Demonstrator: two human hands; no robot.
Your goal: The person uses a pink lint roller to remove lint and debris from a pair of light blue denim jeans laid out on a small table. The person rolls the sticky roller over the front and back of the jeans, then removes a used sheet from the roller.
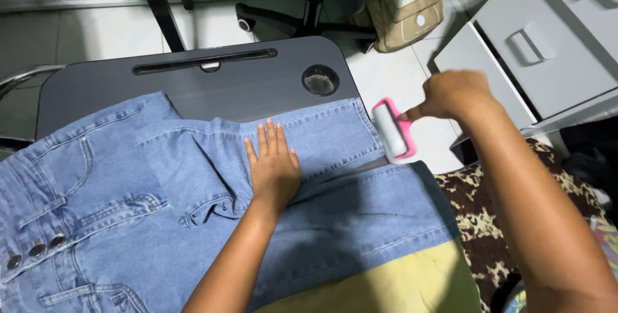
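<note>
The right hand (456, 94) is clenched around the handle of a pink lint roller (393, 130), whose white roll sits at the right edge of the jeans (129, 197), on the leg. The left hand (273, 166) lies flat and released, fingers together, pressing the middle of the jeans. The jeans are spread across a dark lap desk (225, 87). Beyond the jeans, past the desk's far edge, a tan backpack (402, 13) leans by a chair base (302, 23)
</note>
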